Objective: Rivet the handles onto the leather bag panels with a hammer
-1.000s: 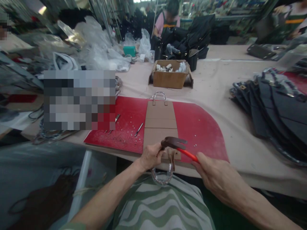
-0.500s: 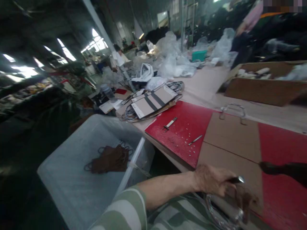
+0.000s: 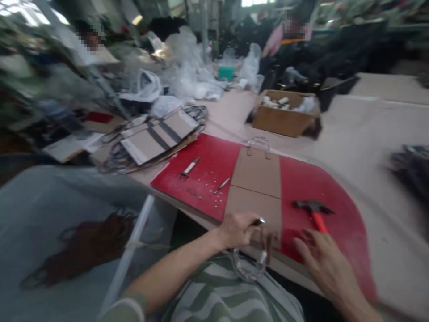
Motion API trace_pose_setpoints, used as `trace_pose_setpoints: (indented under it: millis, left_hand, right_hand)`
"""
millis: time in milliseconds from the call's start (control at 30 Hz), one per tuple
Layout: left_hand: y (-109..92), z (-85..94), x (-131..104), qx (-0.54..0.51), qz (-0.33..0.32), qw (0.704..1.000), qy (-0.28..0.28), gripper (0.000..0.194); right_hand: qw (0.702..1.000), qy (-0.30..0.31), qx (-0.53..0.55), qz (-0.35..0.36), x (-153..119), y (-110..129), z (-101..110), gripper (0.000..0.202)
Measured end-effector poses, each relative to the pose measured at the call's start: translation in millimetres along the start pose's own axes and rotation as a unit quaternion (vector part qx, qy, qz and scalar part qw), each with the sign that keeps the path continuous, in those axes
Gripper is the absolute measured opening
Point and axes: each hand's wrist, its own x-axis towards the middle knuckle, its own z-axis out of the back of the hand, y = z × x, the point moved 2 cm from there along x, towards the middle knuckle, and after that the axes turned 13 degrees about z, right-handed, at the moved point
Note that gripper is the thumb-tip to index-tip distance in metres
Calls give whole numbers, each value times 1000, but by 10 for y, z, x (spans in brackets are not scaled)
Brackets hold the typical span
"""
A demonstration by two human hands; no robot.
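My left hand (image 3: 237, 230) is closed round a short metal rod (image 3: 259, 221), its shiny end showing past the fingers. It rests over the near end of a flat brown panel (image 3: 254, 197) with a crease across its middle. A looped handle (image 3: 258, 144) is at the panel's far end, and another loop (image 3: 250, 268) hangs at the near end, below my left hand. My right hand (image 3: 323, 261) has its thumb spread from its fingers, at the orange handle of a claw hammer (image 3: 313, 206). The hammer lies on the red board (image 3: 338, 192); its handle's end is hidden by my fingers.
A forked tool (image 3: 190, 167), a thin metal tool (image 3: 221, 185) and small white bits lie on the board's left. Beyond are stacked panels (image 3: 157, 136) and a cardboard box (image 3: 278, 123). A pale bin (image 3: 30, 197) holding brown pieces stands left. People are behind the table.
The view has swung to the right. My right hand has come into sight, and the whole hammer head now shows on the board. My left hand still holds the rod at the panel's near end.
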Motion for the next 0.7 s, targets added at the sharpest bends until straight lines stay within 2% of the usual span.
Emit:
trace_pose_setpoints:
  millis: [100,167,233,300,433,533,600,700]
  left_hand:
    - [102,-16,69,-119,63,991,-4,10]
    - [165,14,135,-230,129,964,-22,8]
    - [223,102,206,-312,175,932,-57,11]
    - [290,245,285,-325,190,922,-89,15]
    - [495,633,448,-219,200,945,-138,20]
    - [674,954,565,-62,234,954,-177,19]
    - [773,1133,636,82,272,943,-172,16]
    - [882,1287,705,265,333,895,-134,17]
  right_hand:
    - [998,54,-22,11,-104,195,-117,31]
    - [997,63,-49,-6,-74,349,-211,29]
    - [995,66,-64,-24,-44,452,-245,28]
    - [994,72,-69,-37,-31,489,-236,27]
    - [991,75,-93,-67,13,463,-230,25]
    - [986,88,-107,-96,88,447,-269,25]
    - [983,98,-118,-97,140,450,-292,31]
    - [981,104,-141,-79,202,451,-308,47]
